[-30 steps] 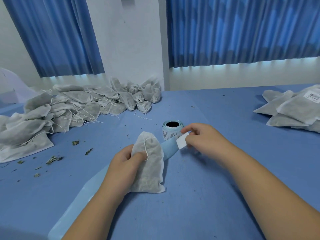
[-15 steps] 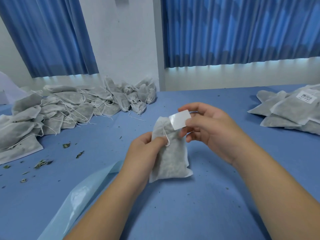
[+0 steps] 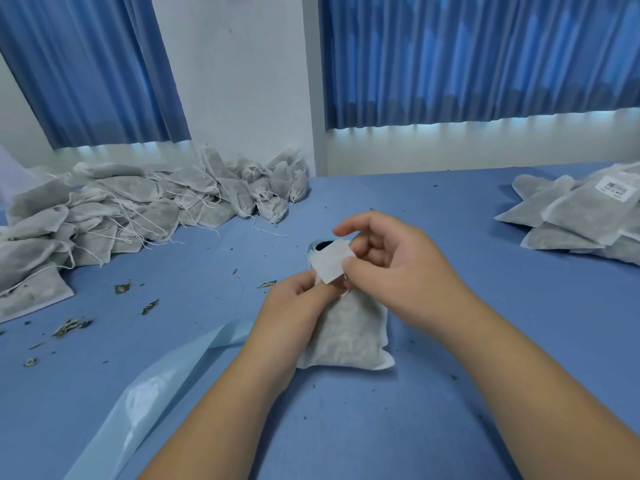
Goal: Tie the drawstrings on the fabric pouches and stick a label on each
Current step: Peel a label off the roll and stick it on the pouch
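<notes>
At frame centre, we note our left hand [image 3: 294, 306] curled round the top of the pouch [image 3: 349, 334], pouch lying on the table [image 3: 450, 410], our right hand [image 3: 391, 268] pinching a white label [image 3: 332, 261] just above it, index finger raised

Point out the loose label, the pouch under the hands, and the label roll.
label [image 3: 332, 261], head view, middle of its white face.
pouch [image 3: 349, 334], head view, middle of its filled body.
roll [image 3: 312, 247], head view, blue rim showing left of the label.
</notes>
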`<state>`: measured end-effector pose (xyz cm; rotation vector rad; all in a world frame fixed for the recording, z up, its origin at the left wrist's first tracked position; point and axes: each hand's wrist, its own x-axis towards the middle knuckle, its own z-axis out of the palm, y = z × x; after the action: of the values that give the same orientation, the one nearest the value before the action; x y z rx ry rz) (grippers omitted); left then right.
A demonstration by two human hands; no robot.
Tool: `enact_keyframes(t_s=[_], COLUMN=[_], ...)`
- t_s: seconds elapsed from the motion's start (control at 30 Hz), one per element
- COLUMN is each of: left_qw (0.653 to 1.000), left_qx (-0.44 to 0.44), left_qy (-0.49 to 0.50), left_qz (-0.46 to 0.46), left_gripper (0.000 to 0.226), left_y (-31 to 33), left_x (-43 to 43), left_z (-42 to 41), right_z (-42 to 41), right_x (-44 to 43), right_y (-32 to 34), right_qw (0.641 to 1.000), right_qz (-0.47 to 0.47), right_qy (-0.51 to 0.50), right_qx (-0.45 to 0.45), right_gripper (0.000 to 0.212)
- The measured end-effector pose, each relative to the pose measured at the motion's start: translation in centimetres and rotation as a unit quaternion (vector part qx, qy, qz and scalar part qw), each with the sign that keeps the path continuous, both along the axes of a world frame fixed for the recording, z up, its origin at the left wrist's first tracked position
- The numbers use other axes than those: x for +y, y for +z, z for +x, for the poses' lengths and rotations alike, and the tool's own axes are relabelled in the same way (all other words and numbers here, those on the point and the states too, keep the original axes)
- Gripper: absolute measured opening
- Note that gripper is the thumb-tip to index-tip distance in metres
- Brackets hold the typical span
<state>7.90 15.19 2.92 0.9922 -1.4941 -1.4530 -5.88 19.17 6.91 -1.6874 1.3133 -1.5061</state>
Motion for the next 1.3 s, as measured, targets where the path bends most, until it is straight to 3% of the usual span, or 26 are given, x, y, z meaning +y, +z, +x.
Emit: enact_keyframes(t_s=[0.07, 0.3, 0.4, 0.57, 0.67, 0.87, 1.03, 1.17, 1.3], left_qw=[1.000, 0.992, 0.987, 0.984, 0.984, 0.984, 0.983, 0.967, 0.984], left_qx=[0.016, 0.057, 0.083, 0.098, 0.096, 0.092, 0.092, 0.168, 0.122], left_qy=[-0.023, -0.099, -0.117, -0.113, -0.113, -0.115, -0.108, -0.110, -0.085], left_qz=[0.009, 0.048, 0.070, 0.100, 0.102, 0.102, 0.115, 0.154, 0.096], left_gripper=[0.021, 0.016, 0.012, 0.030, 0.034, 0.016, 0.015, 0.035, 0.045], left_y=[0.1, 0.1, 0.2, 0.3, 0.3, 0.4, 0.1, 0.2, -0.2], left_x=[0.0, -0.1, -0.2, -0.3, -0.4, -0.3, -0.5, -0.8, -0.9], left_z=[0.1, 0.5, 0.7, 0.8, 0.9, 1.0, 1.1, 1.2, 1.2], right_z=[-0.2, -0.7, -1.0, -1.2, -1.3, -1.9, -2.0, -2.0, -1.9], right_x=[-0.2, -0.5, -0.4, -0.2, 0.0, 0.3, 0.8, 0.8, 0.5], right_y=[-0.2, -0.5, -0.5, -0.6, -0.6, -0.1, 0.2, 0.0, -0.4], right_qw=[1.000, 0.998, 0.983, 0.936, 0.926, 0.919, 0.924, 0.932, 0.932], right_qz=[-0.007, -0.047, -0.112, -0.198, -0.180, -0.132, -0.103, -0.066, -0.048], right_qy=[-0.015, -0.051, -0.091, -0.093, -0.073, -0.034, -0.014, -0.029, -0.032], right_qx=[-0.002, -0.008, 0.112, 0.275, 0.323, 0.370, 0.368, 0.355, 0.357], right_gripper=[0.031, 0.026, 0.023, 0.016, 0.019, 0.021, 0.028, 0.034, 0.021])
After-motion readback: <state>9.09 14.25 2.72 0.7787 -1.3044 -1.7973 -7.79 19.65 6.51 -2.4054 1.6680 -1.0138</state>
